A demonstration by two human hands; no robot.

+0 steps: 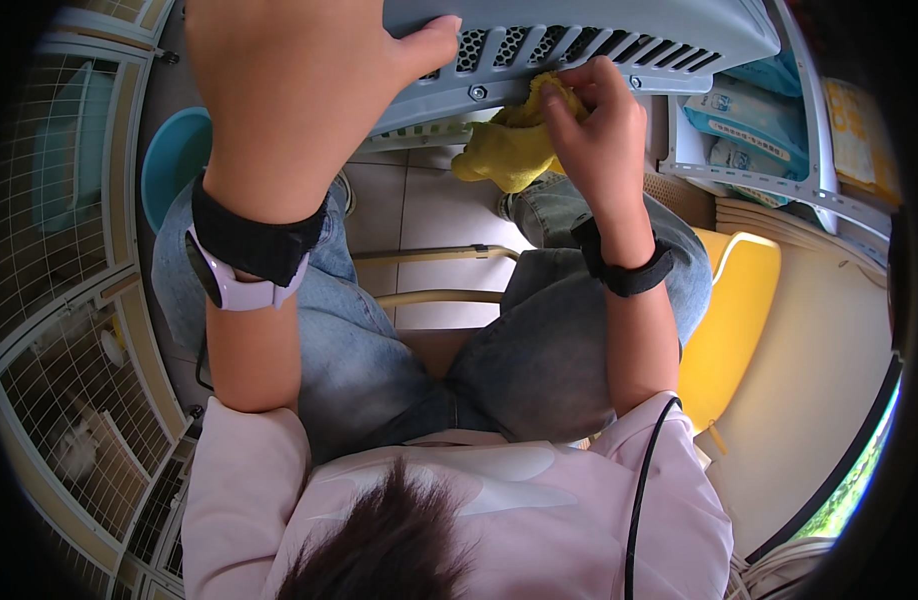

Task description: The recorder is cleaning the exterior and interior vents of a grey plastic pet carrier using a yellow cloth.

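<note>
Far left: wire cage (127,190), then teal basin (167,165). Left hand (304,85) at the grey vented pet carrier (619,25), thumb extended along its slotted side; remaining fingertips out of frame, so grip cannot be told. Hex bolt (478,92) on the lower rim. Yellow cloth (504,155) hangs at that rim, its top bunched and pinched in right hand (604,120). Far right: blue packages (749,115). Risks, judged: cloth snagging if dragged over the bolt; carrier tipping if left-hand support is slack.
</note>
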